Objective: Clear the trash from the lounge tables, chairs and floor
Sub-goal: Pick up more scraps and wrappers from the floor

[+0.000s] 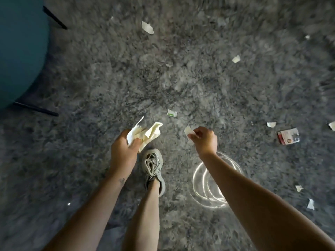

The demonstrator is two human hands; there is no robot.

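A shaggy grey carpet (199, 78) covers the whole floor in view, its pile blurred toward the edges of the picture. At the carpet's far left stands a teal chair (20, 51), cut off by the frame so that only a curved side and two black legs (36, 109) show. The left hand (123, 151) serves as the holder for the gathered trash: its fingers (135, 143) are curled round a crumpled wad of cream paper (145, 133), made of several sheets whose number cannot be told. The right hand (204, 140) pinches a small pale scrap (188, 132) between thumb and fingertips, held above the carpet just beside the wad. On the floor beyond the hands lies a scrap with a green stripe (171, 113). Farther off lie a larger white piece (147, 27) and, to the right, a torn bit (236, 59) and a tiny fleck (307, 37). On the right side of the carpet lies a printed red and white wrapper (288, 136), its print too blurred to read, with a white scrap (271, 124) near it and another (332, 126) cut off by the frame. Two more scraps (299, 188) (310, 204) lie nearer on that side. A laced grey shoe (154, 169) stands below the left hand, and bright rings of light (208, 182) lie on the carpet, partly hidden by the right forearm.
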